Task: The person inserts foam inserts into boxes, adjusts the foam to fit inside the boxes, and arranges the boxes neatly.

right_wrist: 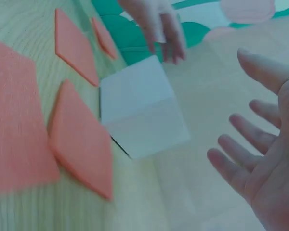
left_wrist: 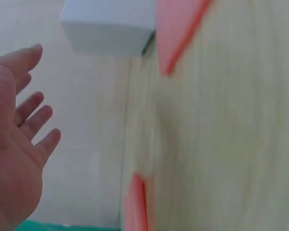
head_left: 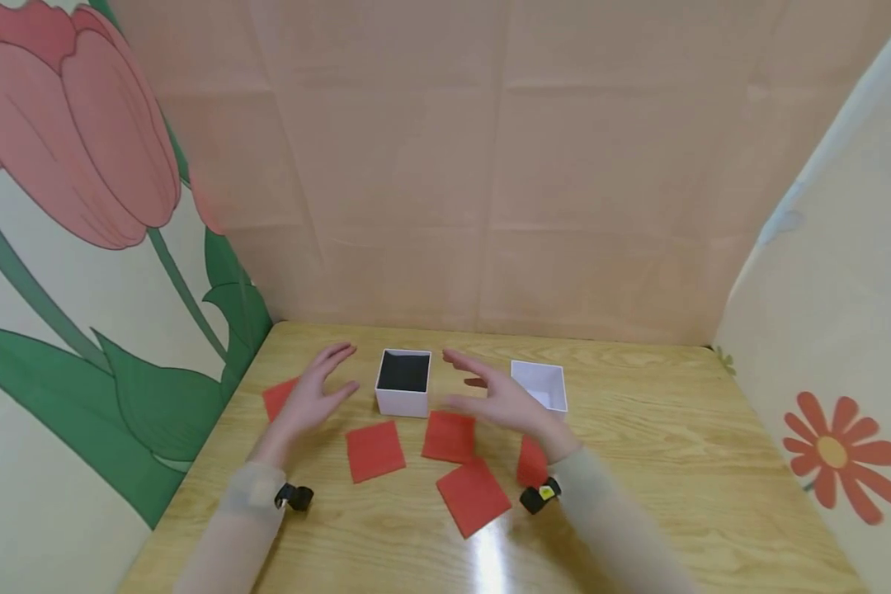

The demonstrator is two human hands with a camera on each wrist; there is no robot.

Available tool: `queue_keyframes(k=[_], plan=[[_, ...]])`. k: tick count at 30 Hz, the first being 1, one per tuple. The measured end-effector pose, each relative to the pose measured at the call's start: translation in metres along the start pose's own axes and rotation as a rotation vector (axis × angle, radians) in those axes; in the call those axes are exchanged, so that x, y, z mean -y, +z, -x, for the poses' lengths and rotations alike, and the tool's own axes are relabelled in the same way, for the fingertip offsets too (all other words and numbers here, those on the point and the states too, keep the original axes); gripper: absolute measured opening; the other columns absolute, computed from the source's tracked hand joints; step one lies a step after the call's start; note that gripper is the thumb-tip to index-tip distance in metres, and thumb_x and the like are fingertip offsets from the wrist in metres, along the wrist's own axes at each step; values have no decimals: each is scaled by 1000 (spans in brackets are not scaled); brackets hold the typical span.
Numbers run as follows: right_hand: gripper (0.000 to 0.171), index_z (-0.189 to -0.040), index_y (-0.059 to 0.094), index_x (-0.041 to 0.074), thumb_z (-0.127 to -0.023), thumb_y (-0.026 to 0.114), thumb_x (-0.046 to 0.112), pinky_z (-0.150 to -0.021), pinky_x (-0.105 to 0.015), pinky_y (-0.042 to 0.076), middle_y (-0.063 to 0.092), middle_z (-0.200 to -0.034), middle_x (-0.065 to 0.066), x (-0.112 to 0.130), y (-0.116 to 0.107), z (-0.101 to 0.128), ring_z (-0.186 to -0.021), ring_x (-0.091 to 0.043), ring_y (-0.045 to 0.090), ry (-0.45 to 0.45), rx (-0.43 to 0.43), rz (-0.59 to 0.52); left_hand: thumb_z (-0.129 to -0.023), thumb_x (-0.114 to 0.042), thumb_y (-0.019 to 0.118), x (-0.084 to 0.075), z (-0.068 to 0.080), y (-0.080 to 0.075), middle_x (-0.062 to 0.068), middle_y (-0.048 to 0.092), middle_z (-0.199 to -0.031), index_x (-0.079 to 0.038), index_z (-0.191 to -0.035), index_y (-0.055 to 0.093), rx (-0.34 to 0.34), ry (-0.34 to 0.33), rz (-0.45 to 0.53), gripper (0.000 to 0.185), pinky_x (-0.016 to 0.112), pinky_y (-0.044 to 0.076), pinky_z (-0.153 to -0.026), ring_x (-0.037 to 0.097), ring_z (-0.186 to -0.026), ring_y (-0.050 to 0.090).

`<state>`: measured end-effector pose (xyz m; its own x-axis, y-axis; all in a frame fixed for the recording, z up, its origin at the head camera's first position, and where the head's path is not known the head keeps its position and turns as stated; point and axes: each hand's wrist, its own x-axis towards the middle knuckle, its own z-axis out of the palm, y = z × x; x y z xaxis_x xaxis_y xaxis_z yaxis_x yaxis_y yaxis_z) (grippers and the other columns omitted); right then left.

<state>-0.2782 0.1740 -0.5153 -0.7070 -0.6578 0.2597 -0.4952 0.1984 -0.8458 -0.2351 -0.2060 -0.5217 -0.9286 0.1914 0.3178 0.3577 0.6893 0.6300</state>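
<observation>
A white box with a black inside (head_left: pixel 403 383) stands open near the back of the wooden table (head_left: pixel 676 462). My left hand (head_left: pixel 318 392) hovers just left of it, fingers straight, holding nothing. My right hand (head_left: pixel 499 398) hovers just right of it, palm toward the box, also holding nothing. Behind the right hand stands a second white box (head_left: pixel 542 384) with a white inside. Several red paper squares lie flat in front: one (head_left: pixel 374 450), one (head_left: pixel 449 436) and one (head_left: pixel 473 496). Another red square (head_left: pixel 278 397) lies partly under the left hand. In the right wrist view the white box (right_wrist: pixel 139 113) is between both hands.
Paper walls close the table in: a tulip print (head_left: pixel 82 247) on the left, plain pink at the back, a flower print (head_left: pixel 835 454) on the right. Small black devices sit on both wrists (head_left: pixel 294 497) (head_left: pixel 539 495).
</observation>
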Motion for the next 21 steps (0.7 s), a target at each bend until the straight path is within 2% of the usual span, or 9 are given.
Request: queue_keyframes(k=[2,5,10,16,21], plan=[[74,-164,45,31,-99,81,30,-116,-53,45,50,-162,6,3,-12,11,-147,-21,49,-37,-32,3,-100,-21,79,7,8,-6,13,40,-167,-10,-162,47,5,-30,-25,70,63,32,-122,37,-153,37],[67,-160,51,22,-100,79,18,-114,-54,47,56,-158,-1,-1,-33,28,-142,-23,53,-71,-112,7,-99,-25,81,19,21,-14,16,37,-168,-10,-163,44,15,-75,-68,76,65,32,-122,40,-153,36],[64,-157,54,12,-98,78,5,-114,-60,45,58,-155,-9,-19,-66,51,-140,-26,54,-52,-217,16,-97,-28,82,40,41,-30,24,33,-169,-5,-164,39,42,-122,-122,83,70,30,-120,47,-153,31],[76,-160,50,18,-93,87,18,-115,-61,43,51,-161,-10,-49,-97,79,-146,-31,47,42,-247,153,-95,-31,84,54,55,-47,30,28,-168,2,-163,38,75,-189,-162,88,73,30,-119,54,-151,29],[89,-165,43,22,-90,90,25,-118,-67,35,40,-169,-10,-70,-107,97,-153,-40,35,118,-226,167,-93,-34,84,57,58,-55,34,27,-166,5,-162,37,111,-233,-208,92,75,32,-116,57,-148,30]])
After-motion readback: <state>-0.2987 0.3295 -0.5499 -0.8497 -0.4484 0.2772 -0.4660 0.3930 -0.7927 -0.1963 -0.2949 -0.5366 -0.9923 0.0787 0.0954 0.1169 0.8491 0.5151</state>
